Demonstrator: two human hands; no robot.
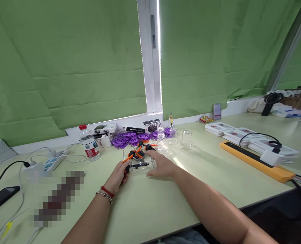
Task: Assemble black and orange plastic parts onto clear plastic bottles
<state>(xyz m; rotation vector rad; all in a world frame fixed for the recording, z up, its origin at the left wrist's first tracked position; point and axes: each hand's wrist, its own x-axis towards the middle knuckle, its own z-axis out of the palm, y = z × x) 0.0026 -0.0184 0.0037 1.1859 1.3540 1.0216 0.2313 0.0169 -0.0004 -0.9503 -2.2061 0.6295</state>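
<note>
My left hand (118, 176) is closed round the black and orange end of a small tool (126, 164) above the table. My right hand (160, 164) curves round the right side of a clear glass jar (142, 167) that lies on its side, its thumb and fingers apart around the glass. A black rod (139, 165) shows at the jar, but whether it is inside or in front I cannot tell. Just behind, black and orange clamp-like tools (138, 153) lie in a pile. Upright clear glass jars (186, 139) stand farther back.
Purple plastic pieces (130, 138) are heaped along the wall. A red-capped water bottle (90, 144) stands left of them. At the right are an orange power strip (254, 161) and stacks of white cards (239, 135). White cables and a black phone (3, 198) lie at the left.
</note>
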